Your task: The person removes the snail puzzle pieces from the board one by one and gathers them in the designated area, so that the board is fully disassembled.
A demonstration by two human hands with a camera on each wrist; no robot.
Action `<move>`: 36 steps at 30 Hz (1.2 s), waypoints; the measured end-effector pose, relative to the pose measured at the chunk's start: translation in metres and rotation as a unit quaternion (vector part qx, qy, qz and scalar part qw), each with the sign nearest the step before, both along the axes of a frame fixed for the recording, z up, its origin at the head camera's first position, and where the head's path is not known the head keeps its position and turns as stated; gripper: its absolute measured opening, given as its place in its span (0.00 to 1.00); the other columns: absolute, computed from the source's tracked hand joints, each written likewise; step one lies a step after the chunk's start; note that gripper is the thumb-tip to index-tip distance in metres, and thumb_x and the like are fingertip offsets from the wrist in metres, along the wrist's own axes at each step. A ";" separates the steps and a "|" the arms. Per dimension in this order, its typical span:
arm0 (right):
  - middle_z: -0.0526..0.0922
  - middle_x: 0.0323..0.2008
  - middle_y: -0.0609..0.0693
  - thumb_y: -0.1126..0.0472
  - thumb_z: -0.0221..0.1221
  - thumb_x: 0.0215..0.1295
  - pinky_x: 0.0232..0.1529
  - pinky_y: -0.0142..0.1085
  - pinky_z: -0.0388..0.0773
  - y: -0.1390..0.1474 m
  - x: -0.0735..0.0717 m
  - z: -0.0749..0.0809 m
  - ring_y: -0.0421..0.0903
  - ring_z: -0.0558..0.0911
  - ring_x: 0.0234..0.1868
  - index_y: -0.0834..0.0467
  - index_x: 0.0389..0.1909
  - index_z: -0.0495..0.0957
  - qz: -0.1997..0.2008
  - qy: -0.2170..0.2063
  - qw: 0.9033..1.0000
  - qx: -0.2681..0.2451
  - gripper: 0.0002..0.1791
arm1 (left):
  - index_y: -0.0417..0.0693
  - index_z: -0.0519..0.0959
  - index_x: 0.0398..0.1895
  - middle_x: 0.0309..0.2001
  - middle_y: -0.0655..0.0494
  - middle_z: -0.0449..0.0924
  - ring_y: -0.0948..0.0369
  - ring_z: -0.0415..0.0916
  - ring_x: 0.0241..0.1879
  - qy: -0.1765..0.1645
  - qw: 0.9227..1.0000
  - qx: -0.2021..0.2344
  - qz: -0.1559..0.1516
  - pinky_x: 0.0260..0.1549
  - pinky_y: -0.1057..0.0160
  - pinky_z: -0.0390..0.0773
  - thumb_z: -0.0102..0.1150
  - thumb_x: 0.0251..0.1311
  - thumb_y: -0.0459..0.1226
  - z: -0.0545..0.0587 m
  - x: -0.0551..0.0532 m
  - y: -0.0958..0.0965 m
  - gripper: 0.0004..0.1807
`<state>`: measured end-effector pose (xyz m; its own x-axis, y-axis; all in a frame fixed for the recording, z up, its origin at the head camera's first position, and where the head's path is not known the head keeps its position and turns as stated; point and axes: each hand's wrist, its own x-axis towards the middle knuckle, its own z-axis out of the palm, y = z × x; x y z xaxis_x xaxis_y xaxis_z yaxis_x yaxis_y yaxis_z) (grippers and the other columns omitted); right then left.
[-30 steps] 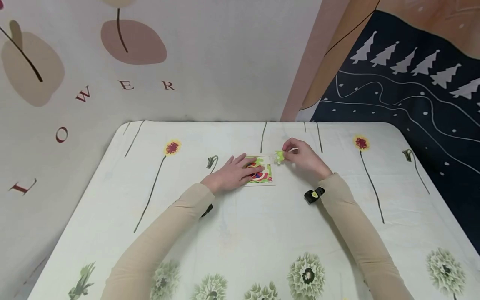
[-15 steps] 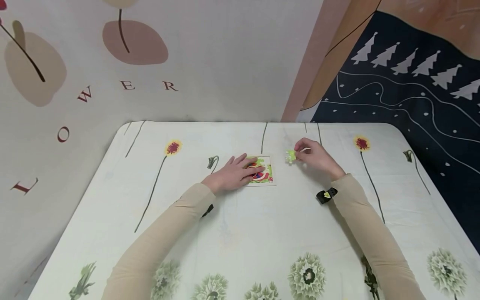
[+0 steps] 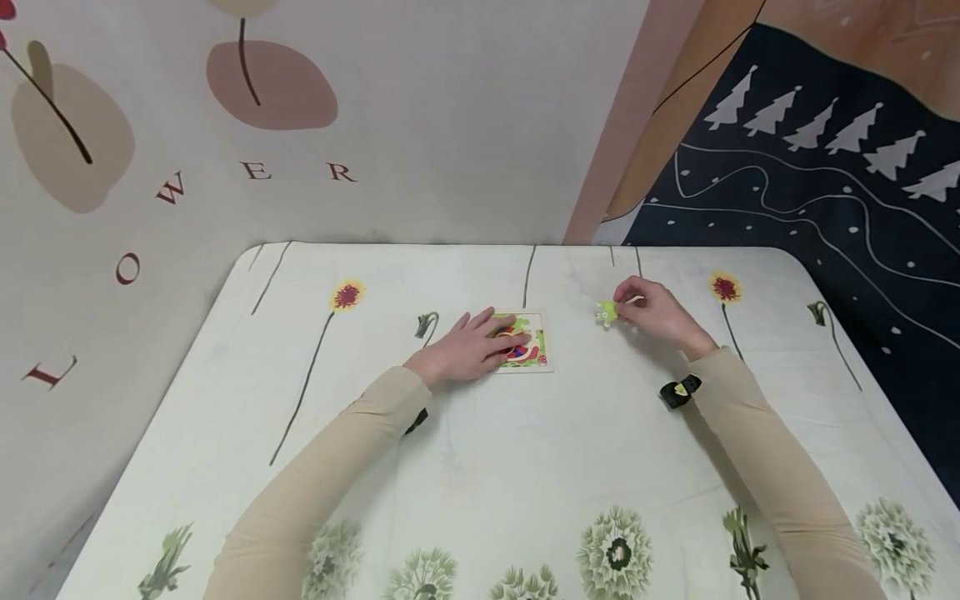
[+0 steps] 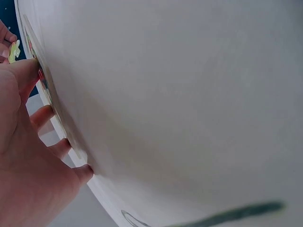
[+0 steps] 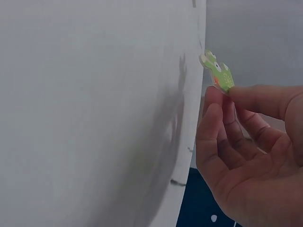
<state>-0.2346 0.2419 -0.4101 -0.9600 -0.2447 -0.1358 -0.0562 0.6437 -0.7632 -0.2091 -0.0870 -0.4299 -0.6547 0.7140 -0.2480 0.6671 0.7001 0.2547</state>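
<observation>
A flat, colourful puzzle board point(image 3: 538, 343) with a pale border lies on the table, partly covered by my left hand point(image 3: 467, 348). That hand rests on it with the fingers spread; in the left wrist view its fingertips point(image 4: 46, 113) press along the board's face and edge. My right hand point(image 3: 654, 312) is off to the right of the board. Between thumb and fingertips it pinches a small green puzzle piece point(image 5: 218, 73) with knobbed edges and bits of white and orange. The piece is held above the table, and its shadow shows on the cloth in the right wrist view.
A white cloth point(image 3: 465, 467) printed with flowers and stems covers the table. Behind it hangs a pale backdrop point(image 3: 450, 150) with letters, and at the right a dark blue cloth point(image 3: 795, 183) with white trees. Each wrist wears a black band, the right one point(image 3: 679, 392) plainly visible.
My right hand has moved to the right with the green puzzle piece, from beside the board's upper right corner to farther away. The left hand has stayed on the board.
</observation>
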 end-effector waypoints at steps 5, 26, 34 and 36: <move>0.75 0.46 0.64 0.70 0.51 0.70 0.51 0.46 0.72 0.011 -0.002 -0.001 0.56 0.74 0.47 0.69 0.46 0.70 -0.007 0.010 1.000 0.013 0.08 | 0.69 0.56 0.75 0.76 0.55 0.44 0.45 0.35 0.74 -0.001 1.000 0.002 0.000 0.67 0.40 0.41 0.39 0.75 0.47 0.001 0.000 0.000 0.26; 0.73 0.48 0.67 0.69 0.50 0.71 0.57 0.53 0.67 0.035 -0.010 -0.003 0.59 0.71 0.49 0.70 0.50 0.69 -0.037 0.005 0.998 0.040 0.11 | 0.70 0.55 0.75 0.76 0.56 0.43 0.45 0.34 0.74 0.001 1.000 -0.002 0.007 0.67 0.41 0.39 0.40 0.74 0.48 0.000 0.002 0.000 0.27; 0.73 0.50 0.66 0.66 0.51 0.71 0.44 0.44 0.71 0.040 -0.013 -0.004 0.60 0.71 0.48 0.67 0.52 0.71 -0.048 -0.028 0.997 0.059 0.12 | 0.71 0.55 0.75 0.76 0.56 0.42 0.46 0.34 0.74 0.001 1.000 -0.008 0.006 0.67 0.41 0.40 0.40 0.74 0.49 0.001 0.002 0.001 0.27; 0.73 0.50 0.66 0.66 0.52 0.70 0.41 0.41 0.71 0.041 -0.014 -0.005 0.59 0.72 0.47 0.67 0.51 0.72 -0.049 -0.029 0.996 0.065 0.12 | 0.71 0.55 0.75 0.76 0.56 0.42 0.46 0.34 0.74 0.001 1.000 -0.008 0.006 0.67 0.41 0.40 0.39 0.74 0.49 0.001 0.002 0.000 0.27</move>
